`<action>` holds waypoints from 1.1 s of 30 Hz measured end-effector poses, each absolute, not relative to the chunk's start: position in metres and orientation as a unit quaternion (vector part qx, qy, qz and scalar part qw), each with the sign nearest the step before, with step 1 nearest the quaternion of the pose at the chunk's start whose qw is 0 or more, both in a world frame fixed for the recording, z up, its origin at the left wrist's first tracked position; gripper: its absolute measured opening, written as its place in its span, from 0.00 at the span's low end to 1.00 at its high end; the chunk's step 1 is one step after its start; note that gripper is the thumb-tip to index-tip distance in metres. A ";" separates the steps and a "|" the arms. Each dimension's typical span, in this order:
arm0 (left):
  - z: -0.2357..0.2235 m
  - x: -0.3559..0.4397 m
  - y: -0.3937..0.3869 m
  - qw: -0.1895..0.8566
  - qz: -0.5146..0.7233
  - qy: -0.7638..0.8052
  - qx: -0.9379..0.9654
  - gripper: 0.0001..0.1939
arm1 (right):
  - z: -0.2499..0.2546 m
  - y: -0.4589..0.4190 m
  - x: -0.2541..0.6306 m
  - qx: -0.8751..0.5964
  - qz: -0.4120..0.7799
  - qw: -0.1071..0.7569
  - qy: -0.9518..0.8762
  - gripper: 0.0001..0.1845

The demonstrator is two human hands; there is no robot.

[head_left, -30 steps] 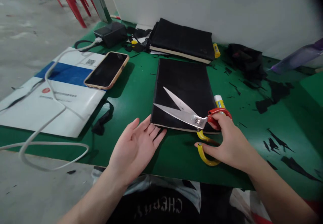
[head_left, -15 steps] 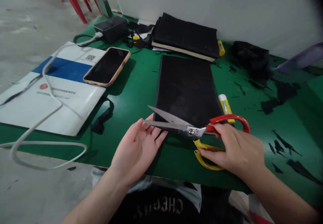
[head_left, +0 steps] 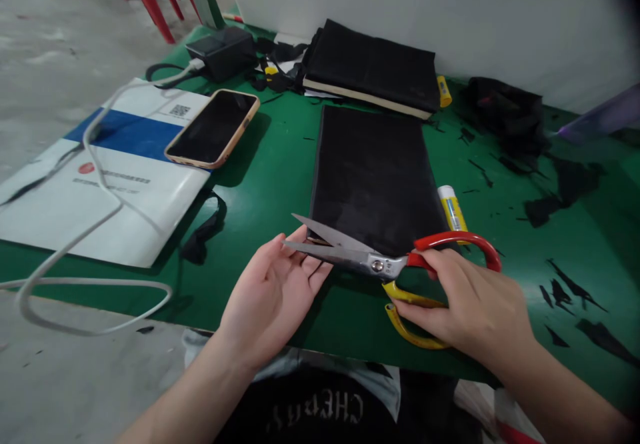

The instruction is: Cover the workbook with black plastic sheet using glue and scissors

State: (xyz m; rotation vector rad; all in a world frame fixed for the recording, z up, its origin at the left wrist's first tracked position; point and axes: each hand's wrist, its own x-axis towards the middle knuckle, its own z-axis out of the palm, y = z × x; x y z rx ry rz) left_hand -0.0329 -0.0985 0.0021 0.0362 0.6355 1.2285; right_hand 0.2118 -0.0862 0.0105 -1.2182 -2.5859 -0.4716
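My right hand (head_left: pixel 470 304) grips a pair of scissors (head_left: pixel 377 265) with one red and one yellow handle. The blades are spread and point left across the near edge of a flat black-covered book (head_left: pixel 373 171). My left hand (head_left: pixel 280 291) lies palm up at the book's near left corner. Its fingers are stretched out and touch that corner, and the blade tips hang over them. Whether the fingertips pinch any of the black cover is hard to see. A glue stick (head_left: pixel 453 211) lies against the book's right side.
Behind lies another thick black-covered book (head_left: pixel 370 67) beside a yellow tube (head_left: pixel 443 91). On the left are a phone (head_left: pixel 214 127), a white-and-blue folder (head_left: pixel 125 211), a cable (head_left: pixel 100 171) and a black box (head_left: pixel 225 51). Black scraps (head_left: pixel 560 291) litter the right side of the green table (head_left: pixel 280 184).
The view has shifted a little, so the book and the scraps sit slightly further right. Both hands and the scissors hold nearly the same pose.
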 end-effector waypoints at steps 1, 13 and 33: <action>0.002 -0.033 -0.099 0.771 0.567 0.291 0.018 0.17 | 0.010 -0.086 0.211 -0.418 -0.160 0.120 -0.886 0.26; 0.001 -0.034 -0.099 0.787 0.569 0.241 0.003 0.15 | 0.010 -0.087 0.206 -0.427 -0.175 0.124 -0.879 0.26; 0.000 -0.034 -0.099 0.784 0.569 0.246 -0.017 0.17 | 0.013 -0.085 0.198 -0.397 -0.208 0.145 -0.882 0.26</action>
